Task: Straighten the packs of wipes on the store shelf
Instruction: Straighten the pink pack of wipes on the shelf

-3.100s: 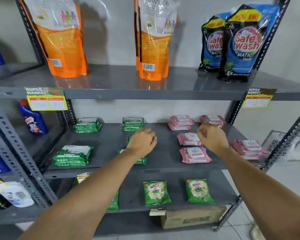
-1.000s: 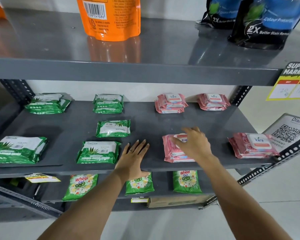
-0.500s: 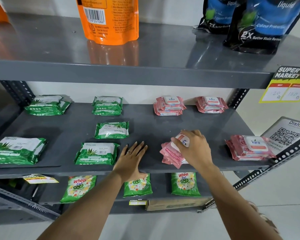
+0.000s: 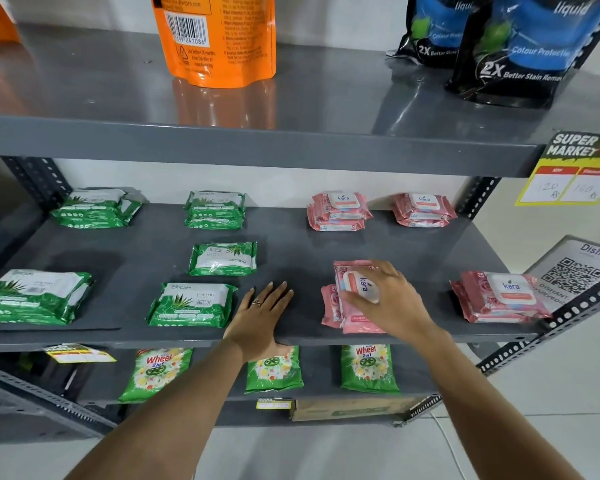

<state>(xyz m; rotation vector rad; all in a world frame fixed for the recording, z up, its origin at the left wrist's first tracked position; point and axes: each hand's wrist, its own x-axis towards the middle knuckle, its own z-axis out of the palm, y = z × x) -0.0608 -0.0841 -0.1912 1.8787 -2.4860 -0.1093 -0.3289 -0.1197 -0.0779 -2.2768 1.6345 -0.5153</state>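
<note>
My right hand (image 4: 390, 299) grips the top pink wipes pack (image 4: 355, 287), turned sideways over another pink pack (image 4: 329, 306) near the front of the grey middle shelf (image 4: 291, 244). My left hand (image 4: 260, 317) lies flat on the shelf's front edge, fingers spread, holding nothing. More pink packs sit at the back (image 4: 338, 211), at the back right (image 4: 423, 209) and at the front right (image 4: 499, 296). Green wipes packs fill the left half: at the front (image 4: 191, 304), the middle (image 4: 224, 258), the far left (image 4: 32, 296), the back (image 4: 215, 209) and the back left (image 4: 94, 207).
The upper shelf (image 4: 291, 140) overhangs close above, with an orange pouch (image 4: 219, 36) and blue detergent pouches (image 4: 520, 46). A price tag (image 4: 568, 171) hangs at its right end. Green detergent sachets (image 4: 368, 367) lie on the lower shelf. A QR sign (image 4: 575, 271) leans at the right.
My right hand has lifted the top pink pack and turned it sideways on the stack. My left hand has stayed flat on the shelf edge.
</note>
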